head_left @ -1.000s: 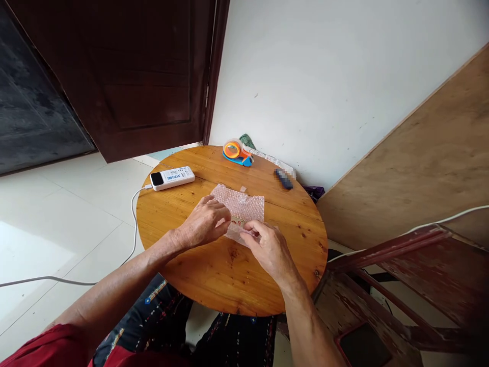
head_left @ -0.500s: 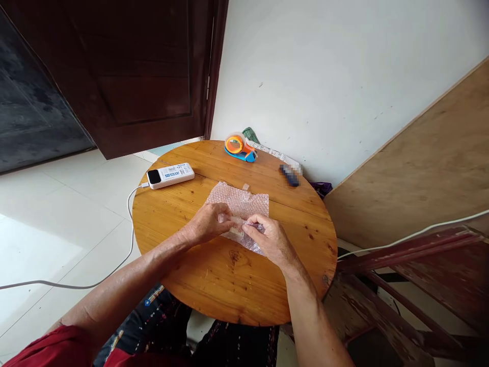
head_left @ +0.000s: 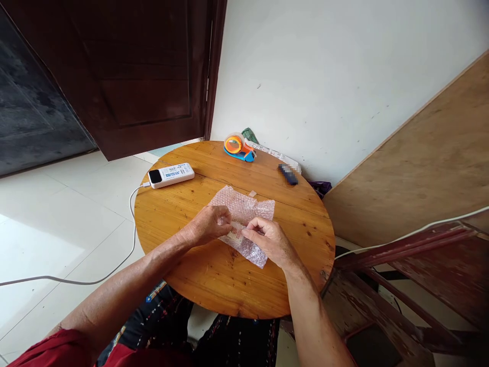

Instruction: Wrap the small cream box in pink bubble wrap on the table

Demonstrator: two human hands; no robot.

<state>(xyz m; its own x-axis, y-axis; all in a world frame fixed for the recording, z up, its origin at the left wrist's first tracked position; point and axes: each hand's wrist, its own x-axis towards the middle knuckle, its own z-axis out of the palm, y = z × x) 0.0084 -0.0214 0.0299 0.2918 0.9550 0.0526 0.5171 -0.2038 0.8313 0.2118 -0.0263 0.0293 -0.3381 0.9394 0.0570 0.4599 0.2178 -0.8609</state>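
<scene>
A sheet of clear, pinkish bubble wrap [head_left: 244, 203] lies unevenly on the round wooden table [head_left: 214, 285], its near corner pointing toward me. Over its left side, my left hand [head_left: 208, 224] is closed, thumb and fingers pinched together. My right hand [head_left: 267, 237] pinches in the same way above the right side, close to the wrap. In the short gap between the fingertips some pale, see-through material shows, too small and glossy to name. Whether the fingers grip the wrap itself is hard to see.
An orange and blue tape dispenser [head_left: 240, 148] stands at the table's far edge. On the left is a white power bank [head_left: 171, 175] with a cable [head_left: 132, 224]. A blurred dark object [head_left: 288, 174] lies far right. A small clear scrap [head_left: 252, 193] sits behind the wrap.
The bubble wrap has shifted slightly right and toward me, and more of its near corner shows. My hands remain pinched, with a slightly wider gap between their fingertips.
</scene>
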